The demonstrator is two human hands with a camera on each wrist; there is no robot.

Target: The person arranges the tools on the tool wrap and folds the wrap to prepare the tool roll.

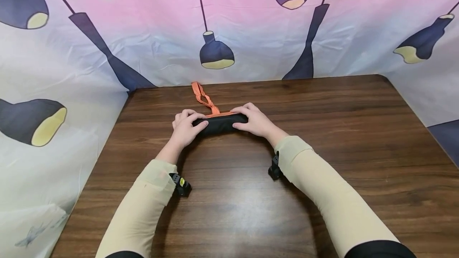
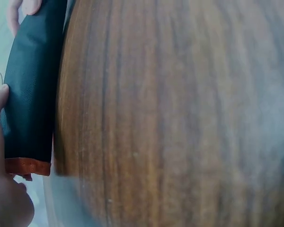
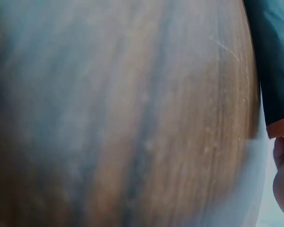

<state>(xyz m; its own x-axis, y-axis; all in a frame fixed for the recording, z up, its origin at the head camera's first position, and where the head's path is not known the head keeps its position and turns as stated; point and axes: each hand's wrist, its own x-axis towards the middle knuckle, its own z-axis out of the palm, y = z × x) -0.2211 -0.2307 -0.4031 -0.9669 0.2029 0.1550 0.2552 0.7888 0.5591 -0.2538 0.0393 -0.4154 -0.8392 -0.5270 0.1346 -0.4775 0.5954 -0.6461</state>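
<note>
A black fabric roll (image 1: 223, 124) with orange edging lies crosswise near the far side of the table. From its back edge an orange strap loop (image 1: 202, 96) runs toward the wall. My left hand (image 1: 186, 126) grips the left end, thumb on the near face and fingers over the top. At the opposite end, my right hand (image 1: 254, 120) holds the roll the same way. In the left wrist view the roll (image 2: 35, 85) shows its orange-trimmed end beside the left thumb. The right wrist view catches the other end of the roll (image 3: 277, 61) above the right fingers.
The brown wood-grain table (image 1: 236, 194) extends under both arms to its back edge. Behind it and at the sides hangs a printed cloth (image 1: 172, 47) with a dark lamp pattern. Small black cameras (image 1: 181, 185) sit on both wrists.
</note>
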